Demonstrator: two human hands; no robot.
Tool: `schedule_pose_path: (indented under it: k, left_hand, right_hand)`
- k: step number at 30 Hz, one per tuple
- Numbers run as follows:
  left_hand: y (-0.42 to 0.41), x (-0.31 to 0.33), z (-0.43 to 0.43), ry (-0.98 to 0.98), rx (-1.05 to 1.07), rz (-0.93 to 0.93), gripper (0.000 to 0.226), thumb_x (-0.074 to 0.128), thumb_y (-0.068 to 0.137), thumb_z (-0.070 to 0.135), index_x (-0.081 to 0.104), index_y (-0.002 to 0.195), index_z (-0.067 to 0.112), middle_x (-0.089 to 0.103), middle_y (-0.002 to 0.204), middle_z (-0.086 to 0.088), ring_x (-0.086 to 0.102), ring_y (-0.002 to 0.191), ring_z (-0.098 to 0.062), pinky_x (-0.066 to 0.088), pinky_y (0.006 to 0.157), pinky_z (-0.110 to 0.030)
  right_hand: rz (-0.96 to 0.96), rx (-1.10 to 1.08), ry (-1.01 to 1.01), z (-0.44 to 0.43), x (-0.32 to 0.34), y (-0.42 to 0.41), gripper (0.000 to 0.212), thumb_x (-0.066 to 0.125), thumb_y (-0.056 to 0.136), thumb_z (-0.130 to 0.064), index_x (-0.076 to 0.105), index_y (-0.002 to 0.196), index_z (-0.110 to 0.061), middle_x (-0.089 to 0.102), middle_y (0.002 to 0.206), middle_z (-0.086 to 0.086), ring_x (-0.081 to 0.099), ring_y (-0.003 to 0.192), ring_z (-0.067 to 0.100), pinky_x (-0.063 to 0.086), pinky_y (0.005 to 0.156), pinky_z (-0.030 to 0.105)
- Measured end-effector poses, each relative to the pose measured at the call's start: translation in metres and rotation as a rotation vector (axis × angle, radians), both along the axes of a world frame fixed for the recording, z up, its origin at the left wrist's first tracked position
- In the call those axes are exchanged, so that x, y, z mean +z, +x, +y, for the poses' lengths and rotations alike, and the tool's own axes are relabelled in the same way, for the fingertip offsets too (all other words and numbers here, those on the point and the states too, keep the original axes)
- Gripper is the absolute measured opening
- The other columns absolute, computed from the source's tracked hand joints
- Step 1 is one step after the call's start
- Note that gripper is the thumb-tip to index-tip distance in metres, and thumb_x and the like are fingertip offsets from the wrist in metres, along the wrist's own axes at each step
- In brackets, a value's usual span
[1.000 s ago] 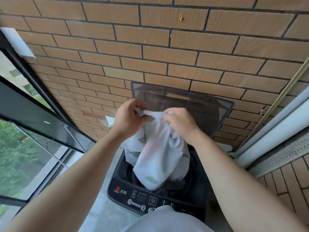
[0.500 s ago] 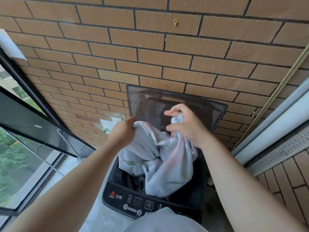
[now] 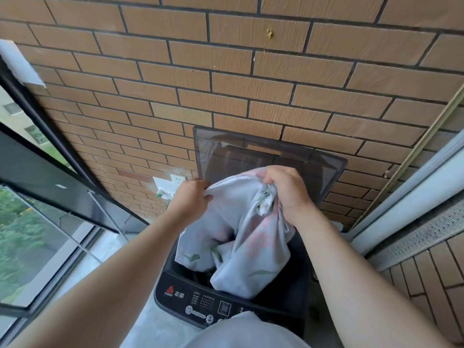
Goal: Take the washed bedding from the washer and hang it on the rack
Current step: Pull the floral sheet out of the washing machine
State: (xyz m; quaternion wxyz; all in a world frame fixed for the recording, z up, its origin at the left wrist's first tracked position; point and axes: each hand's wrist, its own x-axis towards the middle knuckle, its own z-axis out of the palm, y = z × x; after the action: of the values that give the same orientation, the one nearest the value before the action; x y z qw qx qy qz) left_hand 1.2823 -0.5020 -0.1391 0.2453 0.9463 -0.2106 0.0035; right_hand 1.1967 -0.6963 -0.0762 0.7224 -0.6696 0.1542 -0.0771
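both hands grip the floral bedsheet [image 3: 241,237], left hand [image 3: 191,200] pinching an edge and right hand [image 3: 288,194] bunching its top, half out of the open top-load washer [image 3: 175,290]; next, probably, lift it clear, no rack in view.

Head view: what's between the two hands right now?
The bedding: an edge of it runs from the left hand to the right hand, both gripping it, with the raised washer lid behind. Seen in the head view.
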Motion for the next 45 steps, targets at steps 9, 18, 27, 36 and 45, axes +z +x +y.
schedule_pose_path:
  k: [9, 18, 27, 36, 45]
  left_hand:
    - [0.003, -0.008, 0.002, -0.105, 0.198, 0.188, 0.028, 0.042, 0.104, 0.029, 0.057, 0.09, 0.01, 0.062, 0.076, -0.008, 0.054, 0.065, -0.025, 0.033, 0.053, -0.032]
    - [-0.005, 0.038, -0.033, -0.118, -0.117, 0.064, 0.038, 0.066, 0.091, 0.031, 0.045, 0.062, 0.016, 0.045, 0.056, 0.006, 0.039, 0.049, -0.007, 0.026, 0.044, -0.02]
    - [0.004, 0.003, -0.007, 0.094, -0.093, 0.139, 0.024, 0.073, 0.081, 0.021, 0.06, 0.098, 0.01, 0.061, 0.088, -0.004, 0.062, 0.088, -0.03, 0.037, 0.062, -0.029]
    - [0.008, -0.041, 0.026, 0.145, 0.111, 0.309, 0.022, 0.034, 0.106, 0.023, 0.051, 0.1, 0.011, 0.054, 0.074, -0.005, 0.049, 0.062, -0.022, 0.03, 0.048, -0.03]
    - [0.002, 0.018, -0.012, -0.079, -0.166, 0.008, 0.018, 0.045, 0.101, 0.012, 0.061, 0.093, 0.011, 0.057, 0.065, 0.004, 0.056, 0.06, -0.022, 0.038, 0.054, -0.029]
  right_hand:
    - [0.118, 0.091, -0.653, -0.017, -0.023, 0.004, 0.034, 0.085, 0.071, -0.033, 0.07, 0.096, -0.015, 0.07, 0.096, -0.002, 0.066, 0.089, 0.015, 0.051, 0.075, 0.033]
    - [0.149, 0.415, -0.581, 0.001, -0.029, 0.008, 0.079, 0.076, 0.08, -0.013, 0.042, 0.146, -0.041, 0.062, 0.132, -0.013, 0.059, 0.115, 0.008, 0.05, 0.095, 0.028]
    - [0.147, 0.003, -0.367, 0.0, -0.034, 0.015, 0.023, 0.083, 0.076, -0.03, 0.072, 0.086, -0.012, 0.075, 0.087, 0.009, 0.073, 0.084, 0.024, 0.058, 0.075, 0.04]
    - [0.202, -0.145, -0.512, -0.017, -0.031, 0.013, 0.017, 0.076, 0.072, -0.027, 0.067, 0.084, -0.019, 0.071, 0.084, 0.002, 0.069, 0.083, 0.026, 0.053, 0.068, 0.035]
    - [0.012, 0.213, -1.186, -0.009, -0.023, 0.002, 0.106, 0.066, 0.082, -0.016, -0.004, 0.149, -0.057, -0.006, 0.165, -0.018, 0.053, 0.127, 0.032, 0.054, 0.079, 0.04]
